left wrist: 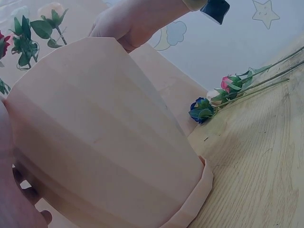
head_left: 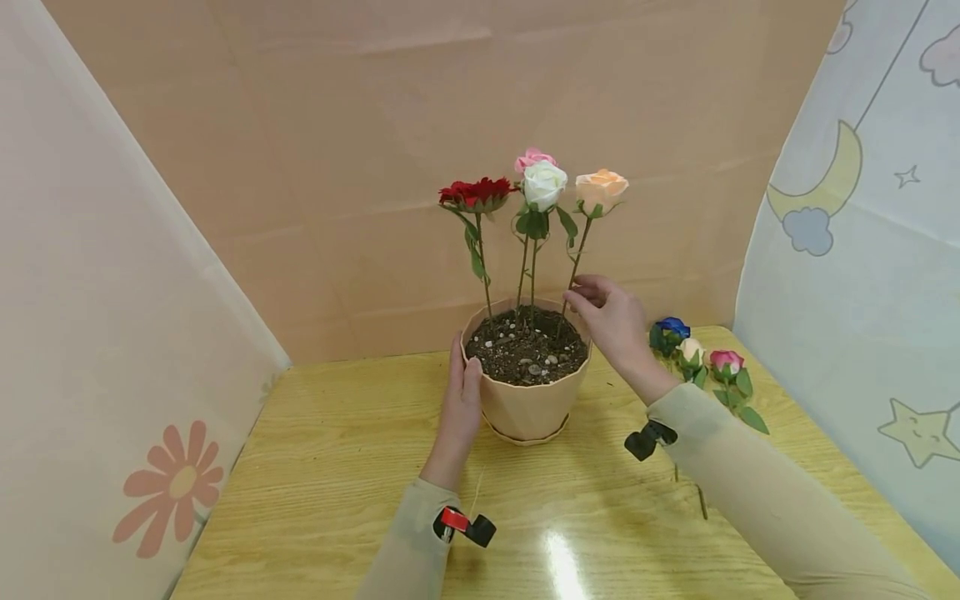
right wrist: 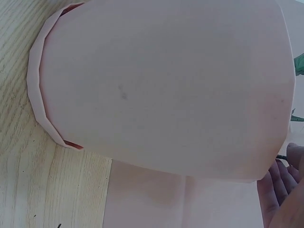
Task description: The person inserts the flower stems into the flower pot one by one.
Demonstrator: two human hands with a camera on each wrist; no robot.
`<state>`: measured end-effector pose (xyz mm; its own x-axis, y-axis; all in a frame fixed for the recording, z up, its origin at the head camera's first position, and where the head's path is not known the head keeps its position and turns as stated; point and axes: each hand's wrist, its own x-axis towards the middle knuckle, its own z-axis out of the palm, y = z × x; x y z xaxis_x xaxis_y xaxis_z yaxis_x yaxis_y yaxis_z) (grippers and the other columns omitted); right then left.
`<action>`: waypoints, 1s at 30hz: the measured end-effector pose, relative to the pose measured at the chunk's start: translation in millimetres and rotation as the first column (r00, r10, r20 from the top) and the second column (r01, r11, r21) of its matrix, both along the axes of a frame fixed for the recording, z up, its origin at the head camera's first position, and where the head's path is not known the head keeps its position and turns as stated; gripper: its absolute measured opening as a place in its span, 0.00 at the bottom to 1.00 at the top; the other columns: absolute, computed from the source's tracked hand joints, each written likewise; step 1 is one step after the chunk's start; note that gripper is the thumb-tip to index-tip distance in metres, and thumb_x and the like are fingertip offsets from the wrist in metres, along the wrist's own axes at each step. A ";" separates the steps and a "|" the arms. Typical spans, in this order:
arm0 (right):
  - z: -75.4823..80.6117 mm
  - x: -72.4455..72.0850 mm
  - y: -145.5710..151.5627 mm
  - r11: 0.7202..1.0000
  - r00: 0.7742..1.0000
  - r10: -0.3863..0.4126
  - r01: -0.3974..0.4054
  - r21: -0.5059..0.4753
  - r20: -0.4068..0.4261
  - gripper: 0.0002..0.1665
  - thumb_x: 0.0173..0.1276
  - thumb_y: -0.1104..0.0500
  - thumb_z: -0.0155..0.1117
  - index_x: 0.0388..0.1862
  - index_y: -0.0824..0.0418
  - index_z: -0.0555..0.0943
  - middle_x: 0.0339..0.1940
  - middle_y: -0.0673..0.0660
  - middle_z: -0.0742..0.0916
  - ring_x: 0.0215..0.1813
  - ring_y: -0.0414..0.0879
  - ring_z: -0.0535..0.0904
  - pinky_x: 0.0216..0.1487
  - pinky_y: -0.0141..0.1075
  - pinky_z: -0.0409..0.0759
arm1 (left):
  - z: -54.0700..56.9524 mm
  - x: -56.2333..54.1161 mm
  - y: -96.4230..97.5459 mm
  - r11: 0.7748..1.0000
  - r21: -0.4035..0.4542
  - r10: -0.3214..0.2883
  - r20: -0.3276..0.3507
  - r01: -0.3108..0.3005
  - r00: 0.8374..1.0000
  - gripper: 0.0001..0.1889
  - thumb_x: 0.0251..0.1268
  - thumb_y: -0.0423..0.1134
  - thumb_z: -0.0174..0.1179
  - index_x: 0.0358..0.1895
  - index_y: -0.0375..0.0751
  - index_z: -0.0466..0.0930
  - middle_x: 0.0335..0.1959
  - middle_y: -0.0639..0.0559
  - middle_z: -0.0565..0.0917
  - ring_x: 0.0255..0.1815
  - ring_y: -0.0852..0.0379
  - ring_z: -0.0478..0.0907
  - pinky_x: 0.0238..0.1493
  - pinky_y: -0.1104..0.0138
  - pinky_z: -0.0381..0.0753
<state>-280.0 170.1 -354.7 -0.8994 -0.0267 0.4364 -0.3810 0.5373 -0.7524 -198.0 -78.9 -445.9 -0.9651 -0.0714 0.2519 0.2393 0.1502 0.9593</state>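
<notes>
A peach-pink flowerpot (head_left: 528,408) full of dark soil (head_left: 517,354) stands on its saucer. My left hand (head_left: 461,400) holds the pot's left side, thumb near the rim; its fingers curve along the wall in the left wrist view. At the right rim my right hand (head_left: 611,317) pinches the stem of an orange rose (head_left: 600,192), low down near the soil. This stem leans slightly right. A dark red flower (head_left: 476,193), a white rose (head_left: 544,184) and a pink rose (head_left: 531,158), partly hidden behind the white one, rise from the soil.
Right of the pot on the wooden table (head_left: 360,450) lie a blue rose (head_left: 675,327), a cream rose (head_left: 690,352) and a deep pink rose (head_left: 726,362). My right forearm covers part of their stems. A peach cloth (head_left: 360,208) hangs behind, with patterned cloths at both sides.
</notes>
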 end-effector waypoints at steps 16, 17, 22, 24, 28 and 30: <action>-1.7 -4.7 -1.6 0.991 0.992 0.036 -0.019 0.133 -0.122 0.14 0.85 0.56 0.68 0.55 0.65 0.92 0.45 0.61 0.94 0.44 0.55 0.90 0.45 0.53 0.87 | -1.9 -1.0 -0.9 1.000 0.010 -0.014 -0.007 0.014 1.000 0.35 0.95 0.57 0.38 0.94 0.61 0.37 0.93 0.51 0.41 0.92 0.42 0.42 0.86 0.38 0.47; -2.7 -5.3 -1.8 0.990 0.991 0.033 -0.014 0.143 -0.127 0.14 0.86 0.56 0.67 0.54 0.64 0.92 0.45 0.61 0.94 0.43 0.55 0.90 0.44 0.53 0.87 | -2.0 -1.1 -1.1 1.000 0.007 -0.014 -0.008 0.014 1.000 0.35 0.95 0.57 0.38 0.94 0.61 0.37 0.93 0.51 0.41 0.92 0.41 0.42 0.86 0.38 0.47; -5.5 -7.1 -2.9 0.986 0.989 0.021 0.004 0.169 -0.147 0.13 0.86 0.55 0.66 0.51 0.63 0.92 0.41 0.60 0.94 0.39 0.54 0.89 0.40 0.52 0.85 | -2.1 -2.0 -1.7 1.000 -0.004 -0.005 -0.003 0.005 1.000 0.35 0.95 0.57 0.38 0.94 0.61 0.38 0.93 0.52 0.42 0.91 0.41 0.45 0.86 0.39 0.48; -5.9 -7.5 -4.0 0.984 0.989 0.025 0.002 0.176 -0.149 0.13 0.86 0.55 0.66 0.50 0.63 0.92 0.39 0.59 0.94 0.37 0.53 0.89 0.39 0.51 0.84 | -2.1 -2.5 -1.7 1.000 -0.007 -0.002 0.004 0.002 1.000 0.35 0.95 0.58 0.38 0.94 0.61 0.38 0.93 0.53 0.42 0.91 0.42 0.45 0.86 0.39 0.48; -6.0 -8.4 -7.4 0.983 0.991 0.039 -0.015 0.185 -0.130 0.14 0.87 0.53 0.65 0.47 0.60 0.92 0.37 0.57 0.93 0.34 0.51 0.87 0.36 0.47 0.81 | -2.5 -3.4 -1.9 1.000 -0.010 -0.002 0.005 0.002 1.000 0.35 0.95 0.58 0.38 0.94 0.61 0.37 0.93 0.52 0.41 0.91 0.42 0.44 0.87 0.40 0.48; -6.5 -8.9 -8.5 0.984 0.993 0.041 -0.021 0.178 -0.113 0.14 0.88 0.54 0.65 0.47 0.60 0.92 0.37 0.58 0.93 0.34 0.50 0.86 0.36 0.47 0.80 | -2.6 -3.6 -1.9 1.000 -0.005 -0.009 -0.004 0.009 1.000 0.35 0.95 0.56 0.38 0.94 0.59 0.37 0.93 0.51 0.41 0.91 0.42 0.43 0.87 0.39 0.48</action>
